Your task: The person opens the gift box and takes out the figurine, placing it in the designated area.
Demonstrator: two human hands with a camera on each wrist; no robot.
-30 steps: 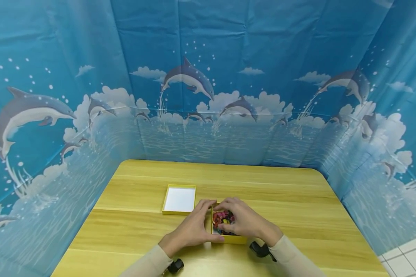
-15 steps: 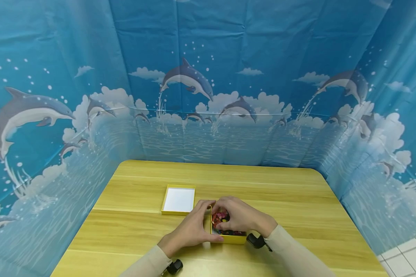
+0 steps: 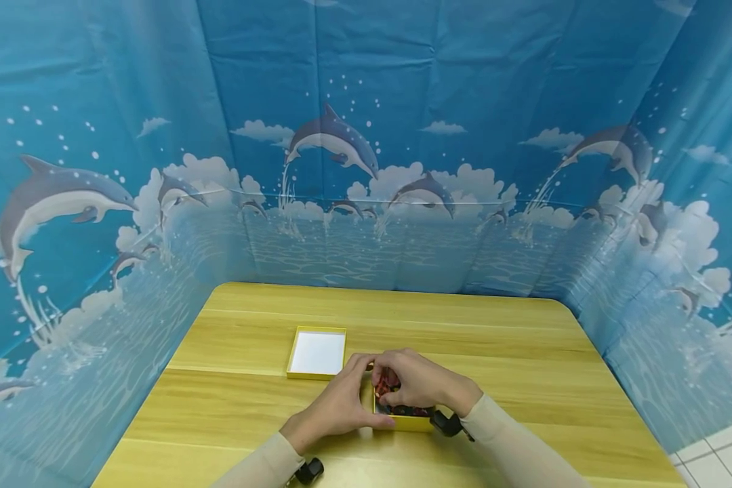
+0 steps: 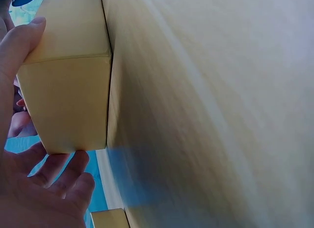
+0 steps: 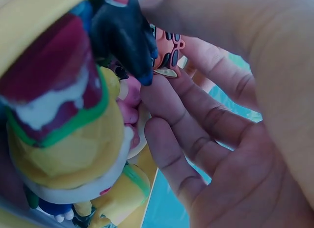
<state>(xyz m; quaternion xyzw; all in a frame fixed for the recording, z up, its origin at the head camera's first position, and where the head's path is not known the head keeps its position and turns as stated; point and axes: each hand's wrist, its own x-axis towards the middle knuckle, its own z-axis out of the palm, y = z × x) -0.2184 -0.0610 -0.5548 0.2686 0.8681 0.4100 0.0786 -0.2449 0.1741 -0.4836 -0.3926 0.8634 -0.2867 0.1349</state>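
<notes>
A yellow box filled with several small colourful rubber figurines stands on the table. My left hand grips it at the left, thumb on the near wall and fingers at the far end; the left wrist view shows the box wall between them. My right hand reaches into the box from above. In the right wrist view its thumb and fingers are bent around an orange figurine with black stripes. A dark pointed piece lies beside the thumb. A yellow-and-red figurine is closer to the camera.
A shallow yellow lid with a white inside lies upturned beyond the left hand. The wooden table has rounded far corners. A blue dolphin-print curtain hangs around its far side and both flanks.
My right hand has moved slightly left inside the box, its fingers drawing closer together and uncovering figurines along the near wall. The left hand keeps its grip in place.
</notes>
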